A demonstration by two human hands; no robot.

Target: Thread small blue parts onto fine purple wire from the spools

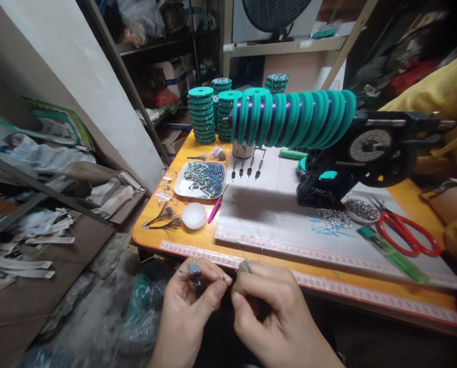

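Observation:
Over the table's front edge my left hand (192,299) is closed, thumb and index fingertip pinching something tiny that I cannot make out. A small cluster of blue-grey pieces (193,268) sits among its fingers. Close beside it, my right hand (272,304) is also closed, thumb against the bent index finger; what it pinches is hidden. A grey cover (245,266) wraps that index finger. Fine strands run up from the hands toward a row of green foam spools (293,117) wound with purple line. Several small dark weighted pieces (249,168) hang beneath the spools.
A white tray (180,190) of small metal tubes, a white dome-shaped object (193,216) and a magenta pen-like tool (215,208) lie left. Red-handled scissors (401,232), a green cutter (395,255) and a bowl of metal bits (362,209) lie right. A yellow sleeve (435,92) is at right.

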